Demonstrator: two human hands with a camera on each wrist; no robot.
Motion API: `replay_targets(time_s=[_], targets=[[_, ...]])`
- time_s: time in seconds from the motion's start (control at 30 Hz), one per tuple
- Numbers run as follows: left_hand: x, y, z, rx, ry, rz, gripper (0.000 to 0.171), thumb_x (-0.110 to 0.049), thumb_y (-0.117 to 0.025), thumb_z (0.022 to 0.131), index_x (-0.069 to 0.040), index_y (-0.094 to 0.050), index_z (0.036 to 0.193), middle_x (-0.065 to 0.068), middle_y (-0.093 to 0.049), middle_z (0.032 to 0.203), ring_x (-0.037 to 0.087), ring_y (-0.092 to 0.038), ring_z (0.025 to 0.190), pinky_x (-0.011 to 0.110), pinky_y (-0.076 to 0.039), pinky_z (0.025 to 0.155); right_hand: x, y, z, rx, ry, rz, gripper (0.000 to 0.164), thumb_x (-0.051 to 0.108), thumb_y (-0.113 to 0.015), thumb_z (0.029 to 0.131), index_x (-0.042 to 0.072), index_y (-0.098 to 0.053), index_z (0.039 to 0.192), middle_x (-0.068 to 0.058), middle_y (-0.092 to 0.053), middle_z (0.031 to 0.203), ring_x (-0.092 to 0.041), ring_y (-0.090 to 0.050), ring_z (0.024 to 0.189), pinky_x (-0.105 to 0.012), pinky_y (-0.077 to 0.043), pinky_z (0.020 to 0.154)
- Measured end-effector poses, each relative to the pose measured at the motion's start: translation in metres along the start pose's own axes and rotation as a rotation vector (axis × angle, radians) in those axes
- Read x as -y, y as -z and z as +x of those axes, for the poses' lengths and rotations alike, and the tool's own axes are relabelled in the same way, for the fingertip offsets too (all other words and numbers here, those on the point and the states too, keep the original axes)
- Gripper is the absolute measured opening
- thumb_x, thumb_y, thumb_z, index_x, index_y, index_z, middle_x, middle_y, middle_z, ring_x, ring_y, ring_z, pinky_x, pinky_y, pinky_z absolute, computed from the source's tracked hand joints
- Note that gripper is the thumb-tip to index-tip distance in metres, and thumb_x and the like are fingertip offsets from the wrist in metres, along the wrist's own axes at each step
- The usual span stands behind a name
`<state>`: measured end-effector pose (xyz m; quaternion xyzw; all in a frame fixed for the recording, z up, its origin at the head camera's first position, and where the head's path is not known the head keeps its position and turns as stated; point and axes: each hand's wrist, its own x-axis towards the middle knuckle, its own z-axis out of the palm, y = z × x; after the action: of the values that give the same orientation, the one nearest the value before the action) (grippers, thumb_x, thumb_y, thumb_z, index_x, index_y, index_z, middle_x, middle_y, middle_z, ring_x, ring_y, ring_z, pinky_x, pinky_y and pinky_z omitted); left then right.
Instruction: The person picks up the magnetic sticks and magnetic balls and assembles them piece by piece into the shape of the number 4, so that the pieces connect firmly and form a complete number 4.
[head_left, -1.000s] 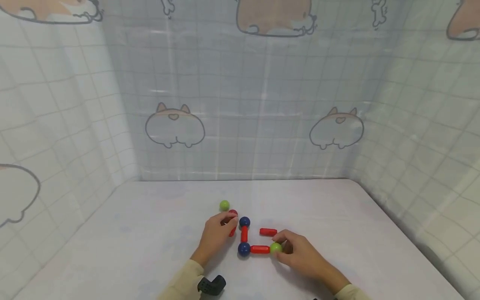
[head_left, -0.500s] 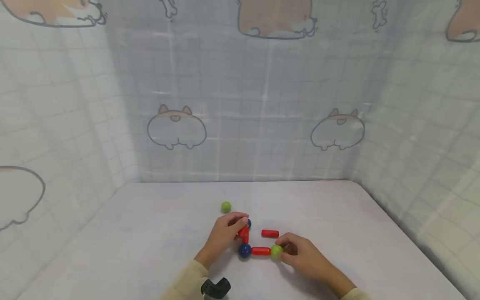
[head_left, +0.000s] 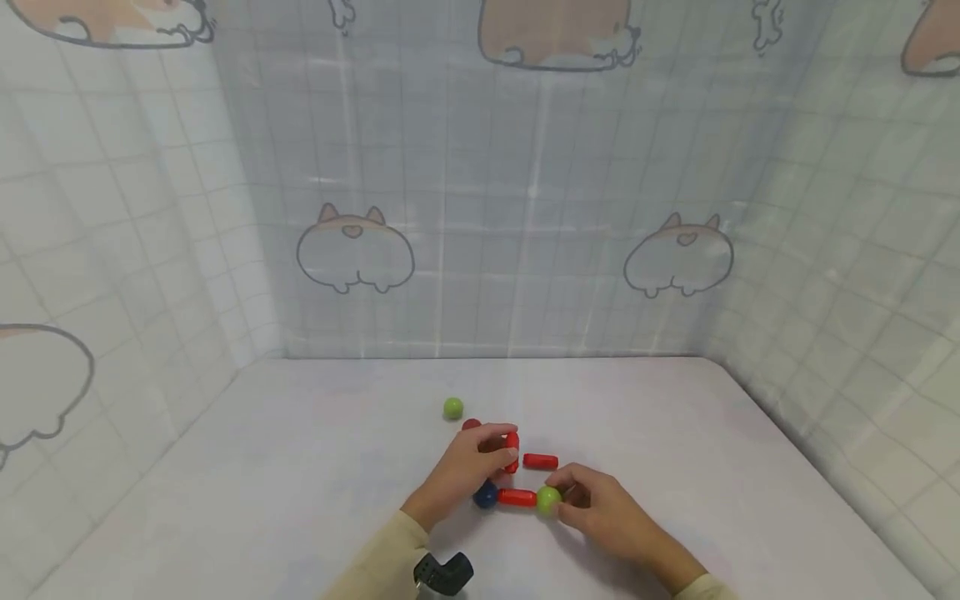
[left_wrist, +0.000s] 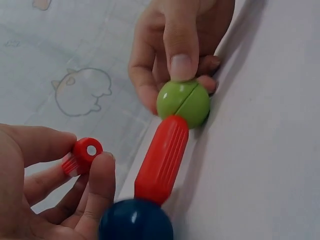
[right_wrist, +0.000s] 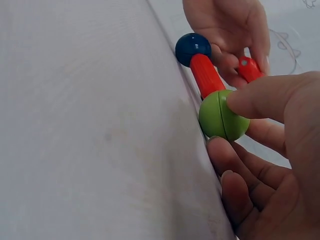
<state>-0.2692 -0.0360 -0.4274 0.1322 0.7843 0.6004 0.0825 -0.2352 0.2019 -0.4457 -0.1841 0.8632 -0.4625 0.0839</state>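
My left hand (head_left: 463, 467) pinches a red rod (head_left: 513, 440) between thumb and fingers; the left wrist view shows the pale round end of this rod (left_wrist: 91, 150). My right hand (head_left: 607, 510) grips a green ball (head_left: 548, 501) with thumb and fingertips. A second red rod (head_left: 517, 497) joins that ball to a dark blue ball (head_left: 486, 494), as the left wrist view also shows for the joining rod (left_wrist: 162, 160). The other blue ball and the rod leading to it are hidden behind my left hand in the head view.
A loose red rod (head_left: 541, 461) lies on the white table (head_left: 315, 467) just beyond the right hand. Farther back sit a green ball (head_left: 453, 407) and a partly covered red ball (head_left: 471, 424). A patterned curtain (head_left: 510, 208) stands behind.
My left hand has moved right from beside the red ball, bringing the red rod across above the blue-ball structure. The right hand has kept its hold on the green ball, nearly still.
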Motion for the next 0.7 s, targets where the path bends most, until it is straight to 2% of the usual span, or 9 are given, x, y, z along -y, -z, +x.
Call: replay_targets(time_s=[0.3, 0.53, 0.7], targets=[[-0.008, -0.011, 0.015, -0.022, 0.000, 0.097, 0.040, -0.022, -0.073, 0.092, -0.012, -0.065, 0.129, 0.005, -0.066, 0.109, 0.020, -0.069, 0.077, 0.037, -0.059, 0.075, 0.000, -0.002, 0.004, -0.010, 0.027, -0.032, 0.024, 0.022, -0.074, 0.090, 0.015, -0.067, 0.112, 0.004, -0.066, 0.101, -0.019, -0.060, 0.087, -0.028, -0.052, 0.072], [-0.009, -0.017, 0.020, -0.039, -0.006, 0.153, 0.037, -0.022, -0.074, 0.092, -0.015, -0.066, 0.127, 0.003, -0.067, 0.108, 0.016, -0.068, 0.078, 0.036, -0.059, 0.076, -0.002, -0.002, 0.006, -0.023, 0.011, -0.033, 0.026, 0.026, -0.075, 0.089, 0.014, -0.065, 0.109, 0.004, -0.065, 0.100, -0.019, -0.060, 0.087, -0.027, -0.052, 0.072], [-0.010, -0.022, 0.022, -0.034, -0.006, 0.210, 0.032, -0.021, -0.074, 0.090, -0.014, -0.069, 0.121, 0.002, -0.066, 0.101, 0.016, -0.068, 0.074, 0.035, -0.058, 0.075, -0.003, 0.000, 0.005, -0.022, 0.008, -0.035, 0.026, 0.026, -0.076, 0.089, 0.013, -0.065, 0.109, 0.004, -0.065, 0.099, -0.018, -0.060, 0.086, -0.027, -0.053, 0.072]])
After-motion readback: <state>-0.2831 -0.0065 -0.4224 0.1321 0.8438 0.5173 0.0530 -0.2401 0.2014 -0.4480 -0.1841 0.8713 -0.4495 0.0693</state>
